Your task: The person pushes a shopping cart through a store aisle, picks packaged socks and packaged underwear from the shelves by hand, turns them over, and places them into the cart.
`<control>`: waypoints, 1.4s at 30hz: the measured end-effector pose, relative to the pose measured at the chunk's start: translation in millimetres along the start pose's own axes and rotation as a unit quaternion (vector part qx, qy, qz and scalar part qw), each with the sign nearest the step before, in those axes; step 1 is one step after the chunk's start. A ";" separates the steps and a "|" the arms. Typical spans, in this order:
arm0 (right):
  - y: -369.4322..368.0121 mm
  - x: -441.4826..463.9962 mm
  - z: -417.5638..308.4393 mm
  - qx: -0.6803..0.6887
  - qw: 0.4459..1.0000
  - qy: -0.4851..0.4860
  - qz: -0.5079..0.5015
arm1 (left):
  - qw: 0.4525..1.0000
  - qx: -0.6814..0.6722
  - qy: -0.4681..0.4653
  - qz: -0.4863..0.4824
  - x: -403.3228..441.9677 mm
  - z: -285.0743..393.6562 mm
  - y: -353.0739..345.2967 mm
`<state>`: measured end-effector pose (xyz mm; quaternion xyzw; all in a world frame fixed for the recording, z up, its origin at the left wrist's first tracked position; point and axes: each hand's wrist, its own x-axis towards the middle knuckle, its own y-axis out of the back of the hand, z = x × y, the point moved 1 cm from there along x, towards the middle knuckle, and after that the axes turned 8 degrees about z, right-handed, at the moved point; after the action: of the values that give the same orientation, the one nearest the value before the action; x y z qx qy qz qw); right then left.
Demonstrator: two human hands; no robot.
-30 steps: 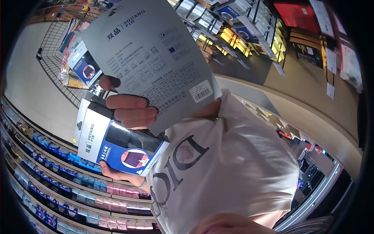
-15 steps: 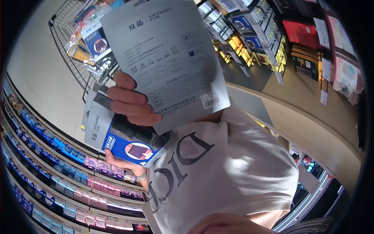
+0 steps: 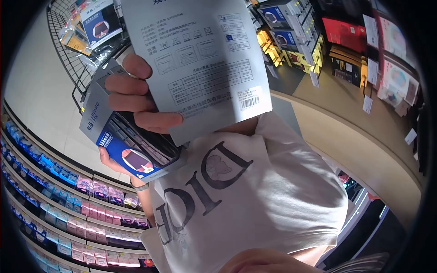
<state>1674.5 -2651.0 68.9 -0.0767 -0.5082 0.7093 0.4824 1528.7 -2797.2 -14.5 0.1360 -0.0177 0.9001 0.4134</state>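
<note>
My right hand [image 3: 136, 95] has its fingers wrapped round the left edge of a flat grey package [image 3: 205, 50], whose printed back shows a size table and a barcode. The package's top is cut off by the frame. Below and left of it, my left hand [image 3: 114, 164] grips the lower edge of a grey and blue box [image 3: 107, 129] with a picture of dark underwear. Dark and striped folded contents show along the box's side. My right hand's fingers overlap that box in view; whether they touch is unclear. Most of my left palm is hidden.
A wire cart [image 3: 66, 50] at the upper left holds a similar boxed package [image 3: 101, 28] and bagged goods. Shelves of small packs [image 3: 95, 211] curve along the lower left. More boxes [image 3: 284, 38] and hanging red packages [image 3: 343, 34] line the upper right, above a curved tan ledge [image 3: 359, 136].
The flat package moves up in view and its print becomes clearer. Both hands and the blue box shift left, and the box turns to show more of its contents. The cart sits farther left.
</note>
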 end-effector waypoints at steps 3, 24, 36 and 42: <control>2.2 -3.4 3.0 -0.006 1.000 0.002 0.010 | 1.000 -0.007 0.021 0.001 -5.2 -5.1 5.8; -9.5 -12.3 6.8 -0.072 0.989 -0.009 0.127 | 0.852 -0.308 0.416 0.083 -5.7 -63.8 47.2; -37.3 -29.1 -0.1 -0.704 0.510 0.015 0.495 | 0.832 -0.227 0.500 0.083 34.7 27.8 -0.4; -15.4 -39.2 12.1 -0.788 0.382 -0.055 0.480 | 0.834 -0.284 0.473 -0.018 31.2 14.8 9.6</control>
<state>1697.1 -2688.5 71.9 -0.6142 -0.7428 0.1058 -0.2446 1505.5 -2782.6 8.6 -0.4298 -0.0727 0.8022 0.4079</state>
